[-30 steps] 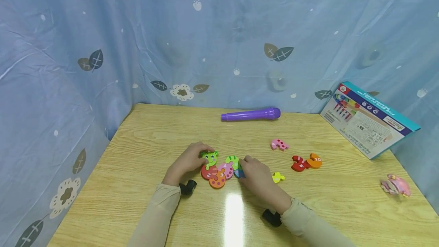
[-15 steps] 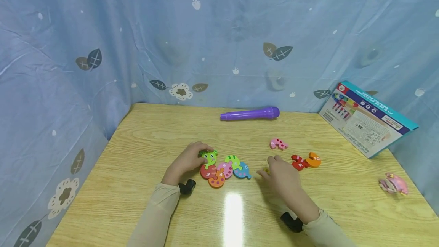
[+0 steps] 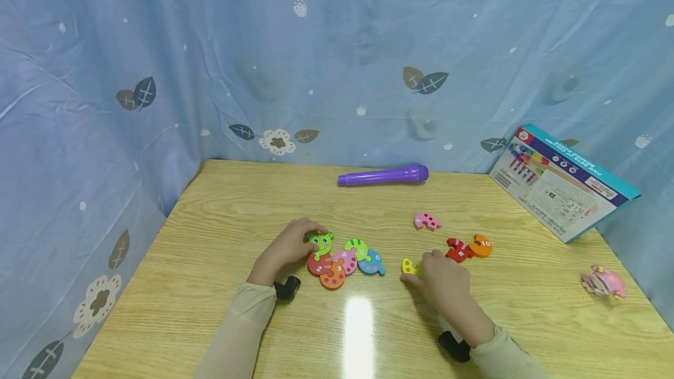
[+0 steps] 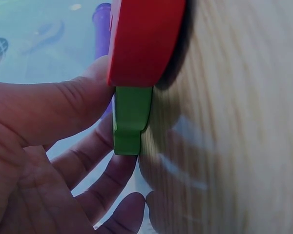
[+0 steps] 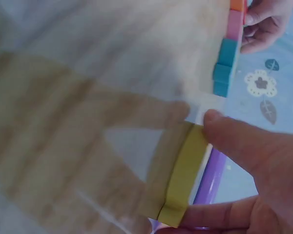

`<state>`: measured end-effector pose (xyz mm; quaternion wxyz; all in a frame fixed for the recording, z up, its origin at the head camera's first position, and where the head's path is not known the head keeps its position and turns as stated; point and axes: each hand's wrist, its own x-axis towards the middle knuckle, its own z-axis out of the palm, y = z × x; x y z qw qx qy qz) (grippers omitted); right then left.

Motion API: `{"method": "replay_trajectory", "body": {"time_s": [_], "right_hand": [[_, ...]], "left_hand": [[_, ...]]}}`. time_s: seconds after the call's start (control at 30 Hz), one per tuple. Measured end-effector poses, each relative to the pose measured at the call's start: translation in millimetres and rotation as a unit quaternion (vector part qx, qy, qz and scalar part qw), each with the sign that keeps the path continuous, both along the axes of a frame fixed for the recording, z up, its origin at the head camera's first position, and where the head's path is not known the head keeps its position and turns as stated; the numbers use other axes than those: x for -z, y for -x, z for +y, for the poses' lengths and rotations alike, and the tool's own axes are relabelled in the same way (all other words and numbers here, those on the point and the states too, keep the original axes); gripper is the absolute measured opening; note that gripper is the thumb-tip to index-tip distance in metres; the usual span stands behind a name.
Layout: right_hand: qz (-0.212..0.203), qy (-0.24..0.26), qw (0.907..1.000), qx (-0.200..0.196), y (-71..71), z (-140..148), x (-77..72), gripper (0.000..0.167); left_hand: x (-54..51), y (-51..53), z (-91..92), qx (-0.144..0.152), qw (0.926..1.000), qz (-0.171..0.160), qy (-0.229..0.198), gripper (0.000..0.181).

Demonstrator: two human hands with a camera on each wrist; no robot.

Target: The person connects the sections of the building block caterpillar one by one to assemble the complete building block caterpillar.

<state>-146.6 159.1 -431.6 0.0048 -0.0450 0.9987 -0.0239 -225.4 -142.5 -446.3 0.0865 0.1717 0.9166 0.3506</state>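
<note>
My left hand (image 3: 286, 252) holds the green caterpillar-head puzzle piece (image 3: 322, 243) between thumb and fingers. That head joins a chain of numbered pieces: red 2 (image 3: 317, 266), orange 3 (image 3: 333, 277), pink 4 (image 3: 345, 262), green 5 (image 3: 356, 247) and blue 6 (image 3: 372, 262). To the right of the chain, my right hand (image 3: 443, 281) grips a yellow puzzle piece (image 3: 409, 266) lying on the table. In the right wrist view, thumb and a finger sit at opposite ends of the yellow piece (image 5: 185, 168). The hand covers part of it in the head view.
A pink dotted piece (image 3: 427, 221) lies farther back; a red 8 piece (image 3: 458, 250) and orange 10 piece (image 3: 481, 245) lie right of my right hand. A purple toy microphone (image 3: 384, 176) lies behind. At right are a box (image 3: 563, 183) and a pink toy (image 3: 604, 282).
My right hand has left the blue 6 piece, moved right and taken hold of the yellow piece. The left hand has stayed at the caterpillar head.
</note>
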Motion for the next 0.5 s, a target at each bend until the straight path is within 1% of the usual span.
{"method": "replay_trajectory", "body": {"time_s": [0.17,0.33,0.4,0.5], "right_hand": [[-0.002,0.022,0.9992,-0.032,2.8,-2,-2.2,0.05],[-0.008,0.065,0.9954,-0.07,5.8,-8,-4.9,0.046],[-0.014,0.08,0.9929,-0.087,6.4,-11,-6.2,0.047],[-0.019,0.09,0.9901,-0.107,6.5,-16,-8.0,0.05]], "left_hand": [[-0.9,-0.5,0.9,-0.002,1.0,-0.005,0.002,0.034],[-0.7,-0.2,0.6,0.0,1.0,-0.004,0.001,0.034],[0.1,0.0,0.1,0.001,1.0,-0.001,0.002,0.034],[1.0,0.2,-0.4,0.003,1.0,0.0,0.004,0.034]]}}
